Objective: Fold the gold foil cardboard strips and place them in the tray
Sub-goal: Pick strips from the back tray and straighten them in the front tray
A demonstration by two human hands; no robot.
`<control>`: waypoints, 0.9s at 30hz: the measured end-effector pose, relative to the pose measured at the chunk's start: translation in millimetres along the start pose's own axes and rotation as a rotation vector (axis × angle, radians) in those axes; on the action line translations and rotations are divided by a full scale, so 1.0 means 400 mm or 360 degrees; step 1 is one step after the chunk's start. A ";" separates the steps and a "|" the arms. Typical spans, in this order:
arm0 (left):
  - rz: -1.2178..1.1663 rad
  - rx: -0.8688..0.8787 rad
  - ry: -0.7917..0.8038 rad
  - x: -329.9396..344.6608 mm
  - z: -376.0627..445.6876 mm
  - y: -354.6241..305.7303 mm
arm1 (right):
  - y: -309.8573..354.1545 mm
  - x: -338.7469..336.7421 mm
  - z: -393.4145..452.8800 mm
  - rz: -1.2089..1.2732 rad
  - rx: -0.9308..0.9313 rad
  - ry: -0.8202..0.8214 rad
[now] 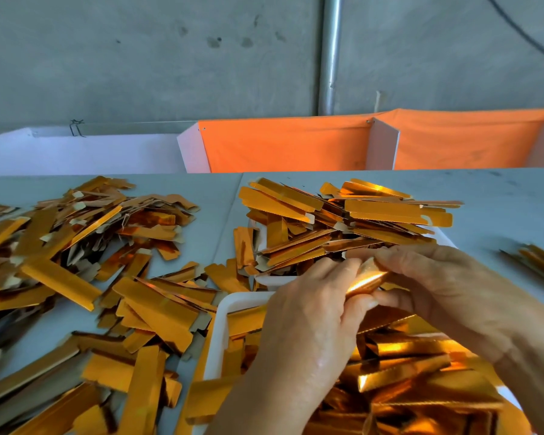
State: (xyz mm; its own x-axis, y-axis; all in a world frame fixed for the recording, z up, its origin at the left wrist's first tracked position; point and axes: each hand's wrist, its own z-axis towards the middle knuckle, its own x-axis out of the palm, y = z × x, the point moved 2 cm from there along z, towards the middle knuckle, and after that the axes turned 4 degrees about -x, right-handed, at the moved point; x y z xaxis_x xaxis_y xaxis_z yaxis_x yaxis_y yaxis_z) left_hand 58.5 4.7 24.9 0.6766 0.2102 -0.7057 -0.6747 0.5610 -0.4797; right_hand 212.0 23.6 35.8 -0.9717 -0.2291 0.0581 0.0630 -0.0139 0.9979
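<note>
Both hands hold one gold foil strip (366, 281) above the near white tray (223, 324). My left hand (308, 321) pinches its lower left end with fingers and thumb. Its upper right end is gripped by my right hand (437, 284), whose fingers curl over it. Most of the strip is hidden between the hands. The near tray holds several folded gold strips (402, 372). A second white tray (272, 280) behind it is heaped with more strips (352, 221).
Loose flat gold strips (85, 277) cover the grey table's left half. A small bundle of strips (537, 262) lies at the right edge. White and orange dividers (283, 146) stand along the table's far edge, with a concrete wall and metal pipe behind.
</note>
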 end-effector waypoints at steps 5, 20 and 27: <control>0.0005 -0.0025 -0.0050 0.000 0.005 -0.005 | 0.013 -0.007 -0.007 -0.0051 0.0009 -0.0016; -0.0076 -0.0017 0.0007 -0.003 0.005 -0.022 | 0.012 -0.009 -0.003 -0.0046 -0.0023 -0.0027; 0.0078 -0.0025 0.0011 0.003 0.006 -0.003 | 0.004 -0.014 -0.001 -0.0056 -0.0014 -0.0038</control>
State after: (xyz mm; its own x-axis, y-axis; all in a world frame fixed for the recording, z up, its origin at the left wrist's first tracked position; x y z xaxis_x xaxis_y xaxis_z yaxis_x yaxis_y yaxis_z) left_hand 60.8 6.3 26.0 0.6404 0.2316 -0.7323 -0.7116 0.5377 -0.4522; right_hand 217.8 24.7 37.0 -0.9785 -0.2050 0.0236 0.0304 -0.0300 0.9991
